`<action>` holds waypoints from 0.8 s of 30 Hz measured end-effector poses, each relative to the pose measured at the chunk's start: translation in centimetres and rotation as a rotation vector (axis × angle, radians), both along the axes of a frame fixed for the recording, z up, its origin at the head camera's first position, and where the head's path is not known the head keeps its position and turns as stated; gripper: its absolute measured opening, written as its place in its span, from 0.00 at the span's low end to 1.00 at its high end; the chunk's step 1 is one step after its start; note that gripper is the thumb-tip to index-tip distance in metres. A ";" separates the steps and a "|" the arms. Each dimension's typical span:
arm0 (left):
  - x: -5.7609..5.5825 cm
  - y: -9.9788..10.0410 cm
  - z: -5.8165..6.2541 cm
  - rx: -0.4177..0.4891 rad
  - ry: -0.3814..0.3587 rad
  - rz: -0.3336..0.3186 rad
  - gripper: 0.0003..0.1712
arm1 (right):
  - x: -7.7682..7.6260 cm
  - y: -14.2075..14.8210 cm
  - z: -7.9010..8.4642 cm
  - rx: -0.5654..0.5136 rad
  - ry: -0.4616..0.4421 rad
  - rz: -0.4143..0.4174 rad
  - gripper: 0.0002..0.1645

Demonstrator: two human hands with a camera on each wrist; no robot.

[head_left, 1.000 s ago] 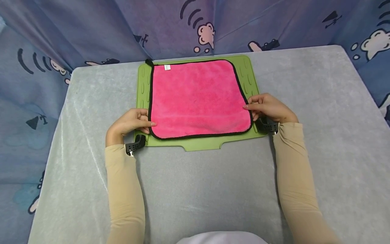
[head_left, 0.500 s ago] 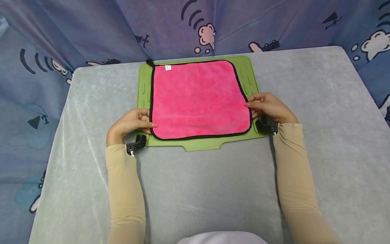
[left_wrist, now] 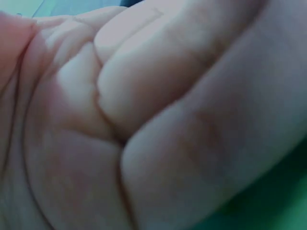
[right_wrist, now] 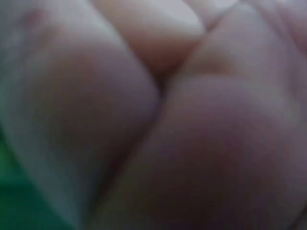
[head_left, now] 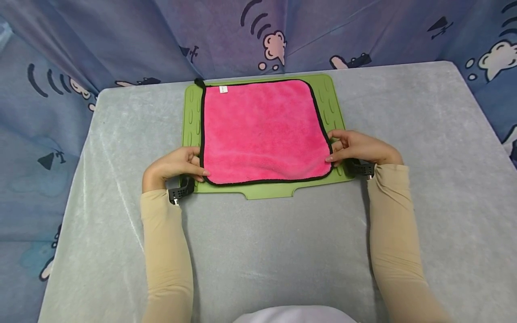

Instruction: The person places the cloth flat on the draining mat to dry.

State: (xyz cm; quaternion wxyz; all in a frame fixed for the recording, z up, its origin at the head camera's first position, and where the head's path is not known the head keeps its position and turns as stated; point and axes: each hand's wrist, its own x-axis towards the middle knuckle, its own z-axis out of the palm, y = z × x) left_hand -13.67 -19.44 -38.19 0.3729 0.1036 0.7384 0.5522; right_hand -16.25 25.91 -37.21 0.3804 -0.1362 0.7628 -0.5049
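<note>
A pink towel with black edging lies spread out on a green mat, a small white tag near its far left corner. At the towel's near left corner my left hand pinches the edge, thumb on top and fingers tucked beneath. On the opposite side, my right hand pinches the right edge close to the near corner, its thumb over the cloth. A shallow ripple runs along the near part of the towel. Both wrist views are filled by the curled fingers and palms, so the towel is hidden there.
The mat rests on a table with a grey cloth. A patterned blue-purple curtain hangs behind the table and along its sides. Black wrist mounts sit by each sleeve cuff.
My right hand has slid along the towel's right edge toward the near corner, and my left hand slightly nearer its own corner. The near part of the towel has rippled more.
</note>
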 end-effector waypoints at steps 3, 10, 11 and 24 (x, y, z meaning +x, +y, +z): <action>-0.1 0.1 -0.1 -0.008 0.013 -0.026 0.15 | 0.0 -0.1 0.1 0.033 -0.001 0.014 0.25; -0.3 0.1 -0.2 -0.013 -0.007 -0.068 0.17 | 0.0 0.2 0.1 0.037 -0.023 0.019 0.25; -0.3 0.1 -0.2 -0.016 -0.013 -0.069 0.17 | 0.0 0.2 0.1 0.033 -0.026 0.020 0.25; 0.0 -0.9 1.0 -0.151 0.033 0.045 0.18 | -0.2 0.0 0.7 0.096 0.035 -0.061 0.23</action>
